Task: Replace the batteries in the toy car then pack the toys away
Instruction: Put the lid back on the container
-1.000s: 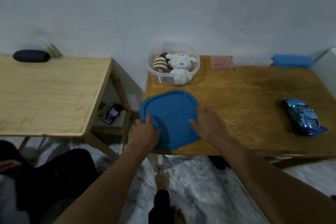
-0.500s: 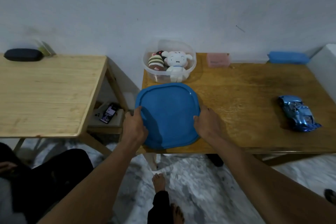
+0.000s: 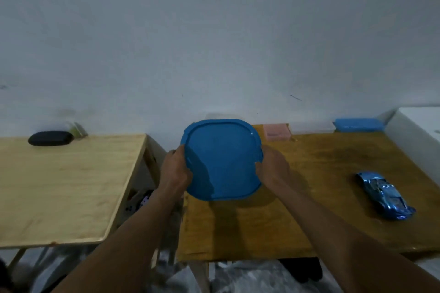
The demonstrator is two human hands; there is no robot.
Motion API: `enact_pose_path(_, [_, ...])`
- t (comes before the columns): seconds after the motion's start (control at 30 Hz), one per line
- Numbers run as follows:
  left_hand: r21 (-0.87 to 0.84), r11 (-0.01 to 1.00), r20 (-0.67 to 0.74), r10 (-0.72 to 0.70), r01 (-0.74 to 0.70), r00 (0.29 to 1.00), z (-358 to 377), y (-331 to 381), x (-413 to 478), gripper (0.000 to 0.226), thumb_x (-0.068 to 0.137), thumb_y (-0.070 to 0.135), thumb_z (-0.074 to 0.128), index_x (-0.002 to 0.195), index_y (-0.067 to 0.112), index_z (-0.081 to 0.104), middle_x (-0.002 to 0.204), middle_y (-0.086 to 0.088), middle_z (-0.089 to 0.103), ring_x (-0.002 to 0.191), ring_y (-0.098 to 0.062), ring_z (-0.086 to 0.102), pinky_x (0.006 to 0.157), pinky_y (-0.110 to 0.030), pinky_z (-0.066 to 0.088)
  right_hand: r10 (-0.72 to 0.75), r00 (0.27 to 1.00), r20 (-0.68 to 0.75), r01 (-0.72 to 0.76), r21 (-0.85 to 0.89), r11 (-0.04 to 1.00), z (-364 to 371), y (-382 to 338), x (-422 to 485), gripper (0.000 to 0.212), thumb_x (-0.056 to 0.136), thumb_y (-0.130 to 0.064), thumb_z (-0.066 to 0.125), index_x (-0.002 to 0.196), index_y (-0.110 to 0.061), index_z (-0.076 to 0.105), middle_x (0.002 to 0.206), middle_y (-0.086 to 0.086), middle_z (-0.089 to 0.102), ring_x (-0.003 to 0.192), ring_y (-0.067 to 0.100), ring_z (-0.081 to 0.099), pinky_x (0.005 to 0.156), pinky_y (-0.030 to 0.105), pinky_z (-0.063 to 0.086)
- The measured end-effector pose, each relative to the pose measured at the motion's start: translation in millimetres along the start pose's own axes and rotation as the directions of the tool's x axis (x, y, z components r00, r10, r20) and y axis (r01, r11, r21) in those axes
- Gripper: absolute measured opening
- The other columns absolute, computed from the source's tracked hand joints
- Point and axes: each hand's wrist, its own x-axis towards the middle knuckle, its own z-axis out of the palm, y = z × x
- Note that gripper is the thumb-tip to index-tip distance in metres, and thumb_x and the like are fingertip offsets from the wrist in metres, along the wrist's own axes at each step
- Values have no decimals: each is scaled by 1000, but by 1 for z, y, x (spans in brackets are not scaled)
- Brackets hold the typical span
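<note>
Left hand [image 3: 175, 169] and right hand [image 3: 273, 166] each grip the blue lid [image 3: 222, 159] by its edges; toy car [image 3: 385, 195] well right.

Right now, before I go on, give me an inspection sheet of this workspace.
Surface: darker wooden table, bare in the middle.
Job's things: blue lid held up, tilted toward the camera; toy car on the table's right side. The tub is hidden behind the lid.
Clutter: pink box and blue box at the wall.
Hands: left hand and right hand grip the lid's sides.
Cables: nothing seen.
Surroundings: lighter table to the left with a black case.
</note>
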Motion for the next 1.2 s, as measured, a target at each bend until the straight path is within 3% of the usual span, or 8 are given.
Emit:
enact_pose_path(0.2, [18,999,17,32,-32,999,3,-1,71,43,80,-8,45,119,9,53,100,-12,59,87,-28,58,69,-38,54,-3,1000,23,4,-25,1000,6,-13,57,18,89,-3,47,98,-15,56,85,2,58,70,21,55,46,23,36])
enact_pose_path(0.33, [22,1000,61,21,-23,998,13,-8,112,42,79,-8,46,118,8,54,101,-11,59,90,-26,58,76,-40,55,34,999,22,-33,-35,999,22,-14,93,18,89,-4,46,100,-16,55,82,2,59,63,15,51,46,25,39])
enact_pose_path(0.43, [52,998,99,23,-29,995,18,-15,141,43,80,-7,46,120,8,53,103,-11,60,87,-23,54,70,-35,50,62,997,35,-60,-38,997,35,-17,116,19,89,-3,46,102,-9,58,79,4,60,64,19,57,51,32,48])
enact_pose_path(0.57, [69,998,157,-14,3,988,26,-21,172,38,83,-5,48,118,7,55,104,-12,63,83,-20,52,69,-31,49,75,995,61,-69,-98,993,48,-19,140,13,89,-1,46,91,-6,58,65,-4,47,54,9,43,46,26,37])
enact_pose_path(0.63, [72,997,191,-27,13,981,30,-23,182,32,82,-4,47,111,5,57,102,-13,64,82,-22,54,69,-32,51,108,991,75,-97,-127,987,52,-18,148,13,88,-1,46,84,-10,55,68,-3,47,54,9,42,45,24,36])
enact_pose_path(0.87, [61,997,212,-52,40,976,38,-24,200,30,80,-2,49,108,5,60,99,-13,64,85,-27,59,66,-30,49,128,985,116,-110,-152,982,56,-15,165,25,87,-1,48,108,-5,60,79,1,56,68,17,54,52,28,46])
enact_pose_path(1.1, [116,991,200,-89,67,976,41,-22,211,27,81,-1,51,105,5,62,84,-5,55,73,-19,50,63,-25,43,175,972,158,-139,-219,966,59,-14,176,18,88,-7,54,105,-5,61,87,6,63,70,18,55,54,26,43])
enact_pose_path(1.2, [128,988,221,-110,83,969,41,-22,212,18,82,-1,53,92,10,63,80,-3,54,77,-20,52,68,-29,50,158,970,183,-106,-266,958,56,-14,180,17,90,-9,52,105,-5,60,93,8,66,73,18,56,58,26,44])
